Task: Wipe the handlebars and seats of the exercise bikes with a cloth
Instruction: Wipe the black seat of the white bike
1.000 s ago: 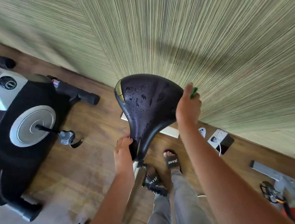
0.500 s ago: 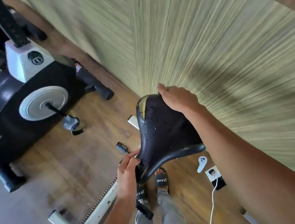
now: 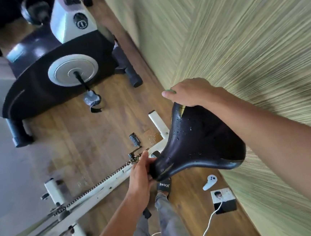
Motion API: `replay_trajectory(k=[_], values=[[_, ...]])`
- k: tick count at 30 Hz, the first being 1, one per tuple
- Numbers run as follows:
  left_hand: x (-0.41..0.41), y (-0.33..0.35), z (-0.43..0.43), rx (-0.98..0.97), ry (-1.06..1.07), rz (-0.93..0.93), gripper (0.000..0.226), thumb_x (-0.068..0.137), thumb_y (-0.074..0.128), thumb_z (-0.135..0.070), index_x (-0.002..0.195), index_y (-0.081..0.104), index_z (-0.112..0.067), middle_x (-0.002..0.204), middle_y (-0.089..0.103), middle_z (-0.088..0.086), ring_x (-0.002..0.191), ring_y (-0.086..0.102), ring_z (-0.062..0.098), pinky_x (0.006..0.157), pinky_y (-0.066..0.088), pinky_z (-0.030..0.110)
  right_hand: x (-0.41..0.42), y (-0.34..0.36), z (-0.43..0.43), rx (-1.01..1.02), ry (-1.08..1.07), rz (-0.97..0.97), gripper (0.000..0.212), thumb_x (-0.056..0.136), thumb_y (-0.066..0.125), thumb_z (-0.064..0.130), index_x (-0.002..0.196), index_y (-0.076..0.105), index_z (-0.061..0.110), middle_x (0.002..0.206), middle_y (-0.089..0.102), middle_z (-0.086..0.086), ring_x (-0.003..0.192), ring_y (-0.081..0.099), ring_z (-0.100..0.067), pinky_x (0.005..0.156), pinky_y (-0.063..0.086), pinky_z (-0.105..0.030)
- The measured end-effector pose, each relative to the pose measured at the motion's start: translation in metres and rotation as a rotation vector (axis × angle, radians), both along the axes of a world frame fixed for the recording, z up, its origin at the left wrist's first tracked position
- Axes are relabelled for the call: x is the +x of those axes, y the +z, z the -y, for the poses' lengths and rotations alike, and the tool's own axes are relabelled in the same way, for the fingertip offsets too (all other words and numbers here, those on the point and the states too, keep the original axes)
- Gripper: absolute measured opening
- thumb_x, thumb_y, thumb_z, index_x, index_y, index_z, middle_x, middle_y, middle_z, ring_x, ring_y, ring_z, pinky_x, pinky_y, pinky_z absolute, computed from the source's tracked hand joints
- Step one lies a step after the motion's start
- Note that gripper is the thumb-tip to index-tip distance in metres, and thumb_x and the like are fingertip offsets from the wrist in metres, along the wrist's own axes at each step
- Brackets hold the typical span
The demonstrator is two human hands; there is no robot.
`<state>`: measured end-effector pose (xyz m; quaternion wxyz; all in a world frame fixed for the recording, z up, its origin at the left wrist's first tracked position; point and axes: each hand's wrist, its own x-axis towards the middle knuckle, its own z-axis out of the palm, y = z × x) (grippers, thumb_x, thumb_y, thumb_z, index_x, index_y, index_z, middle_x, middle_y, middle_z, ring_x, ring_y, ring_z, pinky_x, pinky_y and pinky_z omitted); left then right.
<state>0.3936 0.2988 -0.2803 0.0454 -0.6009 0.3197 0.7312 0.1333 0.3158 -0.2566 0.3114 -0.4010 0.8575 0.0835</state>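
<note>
1. Black glossy saddle, padded and beaded with water drops: centre right of the frame, wide end towards the right edge, narrow nose pointing lower left.
2. Your left hand: lower centre, its grip wrapped round the saddle's narrow nose, thumb on top.
3. Your right hand: centre, just above the saddle, lying over its upper rim. Its grip holds a green cloth, of which only a sliver shows under the thumb. The fingers curl over the far side, out of sight.
4. White metal bike frame with an exposed chain: runs from the lower left corner up towards the saddle, which stands over it.
5. Black-and-white exercise bike with a round grey disc and a pedal: upper left, well apart from the saddle.
6. Brown wooden plank floor: beneath both bikes.
7. Green striped wall: fills the right half, blurred.
8. Black sandal lettered "JEANE": on your foot, just below the saddle's nose.
9. Small white handheld device and a white box with a white cable: on the floor at lower right, beside the wall.
</note>
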Motion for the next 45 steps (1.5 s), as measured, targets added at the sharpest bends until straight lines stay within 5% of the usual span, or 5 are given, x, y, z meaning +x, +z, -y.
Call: replay_trajectory(k=[3, 16, 22, 29, 45], values=[[0.002, -0.005, -0.003, 0.125, 0.129, -0.003, 0.045, 0.099, 0.051, -0.038, 0.065, 0.059, -0.010, 0.066, 0.068, 0.010, 0.061, 0.063, 0.022, 0.074, 0.054, 0.042, 0.004, 0.004, 0.006, 0.039, 0.152, -0.016, 0.056, 0.098, 0.023, 0.069, 0.069, 0.044, 0.027, 0.098, 0.059, -0.006, 0.099, 0.058, -0.032, 0.092, 0.043, -0.045], [0.015, -0.011, 0.001, 0.299, 0.196, -0.104, 0.052, 0.102, 0.041, -0.046, 0.098, 0.063, 0.000, 0.084, 0.073, 0.017, 0.072, 0.070, 0.025, 0.067, 0.060, 0.037, 0.070, -0.001, 0.005, 0.255, 0.996, -0.050, 0.062, 0.104, 0.016, 0.056, 0.121, 0.066, 0.023, 0.119, 0.065, -0.001, 0.110, 0.056, -0.023, 0.100, 0.036, -0.040], [0.019, -0.011, -0.002, 0.309, 0.214, -0.122, 0.050, 0.102, 0.039, -0.045, 0.096, 0.064, -0.001, 0.085, 0.074, 0.016, 0.081, 0.069, 0.028, 0.076, 0.056, 0.041, 0.047, 0.007, 0.023, 0.390, 0.888, 0.012, 0.059, 0.094, 0.022, 0.074, 0.125, 0.063, 0.045, 0.127, 0.064, 0.015, 0.140, 0.040, -0.018, 0.118, -0.014, -0.059], [0.023, -0.019, -0.003, 0.327, 0.280, -0.113, 0.050, 0.102, 0.040, -0.044, 0.108, 0.060, 0.001, 0.090, 0.072, 0.019, 0.079, 0.070, 0.028, 0.075, 0.056, 0.041, 0.106, 0.013, -0.009, 0.207, 0.942, 0.083, 0.061, 0.099, 0.009, 0.063, 0.121, 0.059, 0.036, 0.100, 0.066, 0.000, 0.103, 0.059, -0.021, 0.105, 0.031, -0.046], [0.041, -0.032, 0.001, 0.558, 0.378, -0.285, 0.085, 0.097, 0.022, -0.067, 0.135, 0.047, 0.005, 0.120, 0.062, 0.021, 0.102, 0.064, 0.031, 0.077, 0.057, 0.037, 0.180, -0.011, -0.042, -0.154, 0.630, -0.156, 0.044, 0.098, 0.035, 0.045, 0.095, 0.074, 0.024, 0.086, 0.069, -0.002, 0.081, 0.063, -0.024, 0.094, 0.039, -0.048]])
